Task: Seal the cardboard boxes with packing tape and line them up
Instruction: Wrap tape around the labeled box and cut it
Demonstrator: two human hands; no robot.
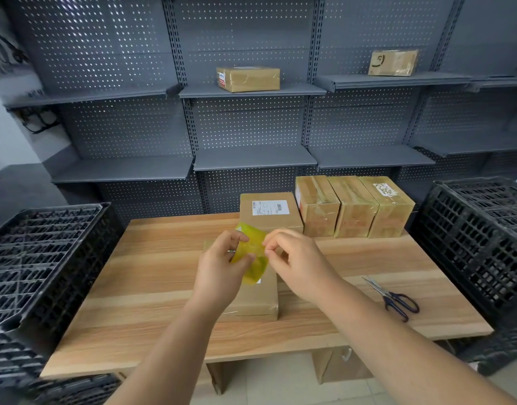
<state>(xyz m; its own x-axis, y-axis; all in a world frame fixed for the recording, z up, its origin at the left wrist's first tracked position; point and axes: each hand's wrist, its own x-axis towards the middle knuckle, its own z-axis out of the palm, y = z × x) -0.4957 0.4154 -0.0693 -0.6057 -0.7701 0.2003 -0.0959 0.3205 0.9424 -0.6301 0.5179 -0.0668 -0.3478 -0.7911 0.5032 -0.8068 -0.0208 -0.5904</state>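
A yellow roll of tape [251, 252] is being gripped by the curled fingers of the left hand [219, 273] above the wooden table [152, 273]. Its outer face is being pinched by the bent fingertips of the right hand [298, 264]. A flat box [254, 299] is lying under both hands, partly hidden by them. A labelled box [269, 214] is standing just behind it. Three taped boxes [355, 207] are standing side by side, touching, at the far right. Scissors [393, 296] are lying well apart on the right.
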